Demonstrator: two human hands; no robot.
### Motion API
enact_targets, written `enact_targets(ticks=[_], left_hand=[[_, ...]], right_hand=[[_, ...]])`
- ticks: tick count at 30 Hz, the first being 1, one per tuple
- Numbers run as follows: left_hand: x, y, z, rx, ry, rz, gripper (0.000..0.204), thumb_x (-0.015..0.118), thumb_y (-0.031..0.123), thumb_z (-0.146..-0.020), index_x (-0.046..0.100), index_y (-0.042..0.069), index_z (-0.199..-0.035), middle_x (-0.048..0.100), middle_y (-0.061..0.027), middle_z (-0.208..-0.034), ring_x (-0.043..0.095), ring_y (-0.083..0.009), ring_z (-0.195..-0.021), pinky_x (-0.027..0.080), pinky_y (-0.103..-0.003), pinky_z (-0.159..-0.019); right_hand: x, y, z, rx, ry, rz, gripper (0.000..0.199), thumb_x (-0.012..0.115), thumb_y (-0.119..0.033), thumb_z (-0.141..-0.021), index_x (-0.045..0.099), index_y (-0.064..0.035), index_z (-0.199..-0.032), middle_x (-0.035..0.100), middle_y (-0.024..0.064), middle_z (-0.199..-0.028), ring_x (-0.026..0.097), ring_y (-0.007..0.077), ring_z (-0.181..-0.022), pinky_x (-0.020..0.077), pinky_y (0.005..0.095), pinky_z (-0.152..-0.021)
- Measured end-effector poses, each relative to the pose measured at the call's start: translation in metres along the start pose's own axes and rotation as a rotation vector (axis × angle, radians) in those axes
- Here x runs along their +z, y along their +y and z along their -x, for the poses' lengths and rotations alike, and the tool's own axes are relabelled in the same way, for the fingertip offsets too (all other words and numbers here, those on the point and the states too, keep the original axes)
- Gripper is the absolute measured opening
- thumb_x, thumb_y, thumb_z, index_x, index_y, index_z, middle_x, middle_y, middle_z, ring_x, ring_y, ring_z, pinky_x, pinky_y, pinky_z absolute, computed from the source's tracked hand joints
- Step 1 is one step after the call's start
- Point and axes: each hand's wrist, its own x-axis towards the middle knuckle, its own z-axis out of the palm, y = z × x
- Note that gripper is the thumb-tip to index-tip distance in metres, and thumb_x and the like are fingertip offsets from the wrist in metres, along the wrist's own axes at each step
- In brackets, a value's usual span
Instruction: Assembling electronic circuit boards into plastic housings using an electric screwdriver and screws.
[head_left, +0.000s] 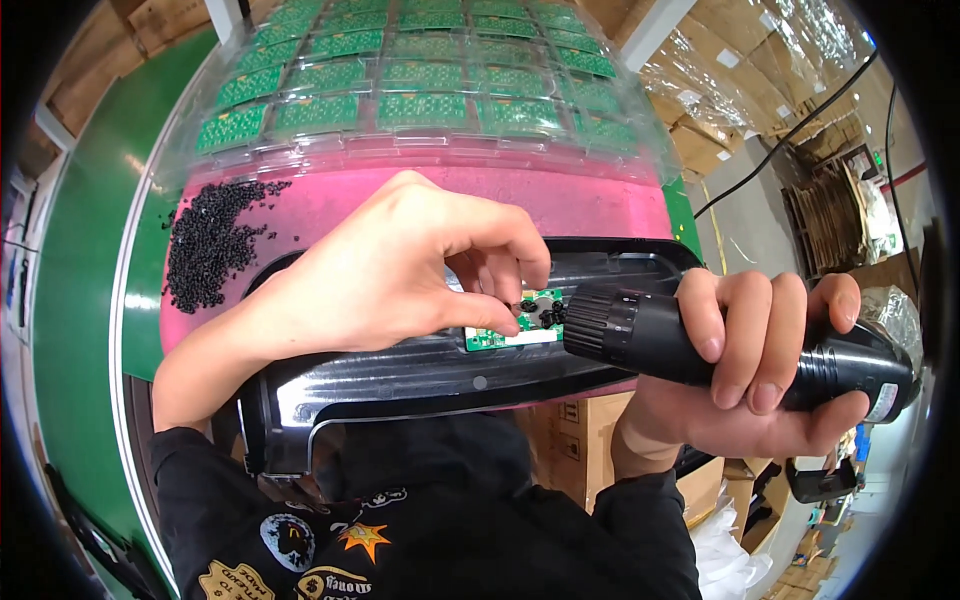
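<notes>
My right hand [750,350] is wrapped around a thick black cylindrical power screwdriver [650,332], held nearly level with its ribbed collar pointing left. The collar's end is over a small green circuit board [480,339] lying in a long glossy black plastic housing [400,385]. From the left, my left hand [400,270] reaches across the housing, thumb and fingertips drawn together at the board. Small black parts [551,317] show on the board between the fingertips and the collar. Whatever the left fingertips pinch is too small and covered to make out.
A heap of tiny black screw-like parts [210,245] lies on the pink mat [320,205] at the left. Clear plastic trays of green circuit boards [420,105] stand at the back. Cardboard boxes [580,440] are below the table edge; a black cable [790,135] hangs at the right.
</notes>
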Motion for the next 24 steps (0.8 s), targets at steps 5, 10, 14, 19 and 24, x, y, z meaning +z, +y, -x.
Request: enact_targets(ticks=[5, 10, 14, 19, 24], left_hand=[[0.003, -0.004, -0.002, 0.117, 0.019, -0.119, 0.027, 0.079, -0.001, -0.070, 0.066, -0.001, -0.093, 0.070, -0.0086, -0.083, 0.069, -0.0165, -0.074, 0.055, -0.029, -0.067], [0.005, -0.009, -0.002, 0.162, 0.023, -0.197, 0.027, 0.078, -0.002, -0.069, 0.065, -0.002, -0.094, 0.069, -0.0106, -0.082, 0.069, -0.0210, -0.074, 0.055, -0.030, -0.067], [0.009, -0.011, -0.001, 0.219, 0.085, -0.179, 0.026, 0.077, -0.001, -0.069, 0.066, -0.002, -0.092, 0.069, -0.0109, -0.081, 0.069, -0.0237, -0.073, 0.054, -0.031, -0.065], [0.008, -0.013, -0.003, 0.223, 0.033, -0.209, 0.024, 0.077, 0.001, -0.070, 0.067, -0.002, -0.092, 0.069, -0.0121, -0.081, 0.070, -0.0259, -0.075, 0.054, -0.033, -0.064], [0.008, -0.019, 0.002, 0.274, 0.015, -0.321, 0.019, 0.072, -0.006, -0.070, 0.068, -0.002, -0.088, 0.069, -0.0133, -0.079, 0.070, -0.0282, -0.073, 0.055, -0.033, -0.062]], right_hand=[[-0.002, 0.008, 0.001, 0.000, -0.014, 0.008, 0.038, 0.064, -0.038, -0.087, 0.045, -0.0122, -0.108, 0.050, -0.0033, -0.063, 0.047, 0.0087, -0.053, 0.0407, 0.0306, -0.066], [-0.004, 0.009, 0.001, -0.002, -0.042, 0.103, 0.041, 0.065, -0.041, -0.087, 0.044, -0.0125, -0.110, 0.051, -0.0032, -0.065, 0.047, 0.0089, -0.052, 0.0408, 0.0308, -0.066], [-0.007, 0.010, 0.001, 0.017, -0.090, 0.095, 0.042, 0.064, -0.042, -0.087, 0.045, -0.0130, -0.111, 0.052, -0.0036, -0.066, 0.048, 0.0086, -0.053, 0.0415, 0.0313, -0.066], [-0.014, 0.005, -0.001, 0.080, -0.154, 0.070, 0.044, 0.064, -0.043, -0.087, 0.046, -0.0139, -0.113, 0.053, -0.0041, -0.067, 0.050, 0.0083, -0.054, 0.0418, 0.0312, -0.067], [-0.026, 0.011, -0.005, 0.112, -0.269, 0.032, 0.045, 0.063, -0.045, -0.088, 0.046, -0.0143, -0.116, 0.054, -0.0042, -0.068, 0.051, 0.0082, -0.056, 0.0423, 0.0308, -0.067]])
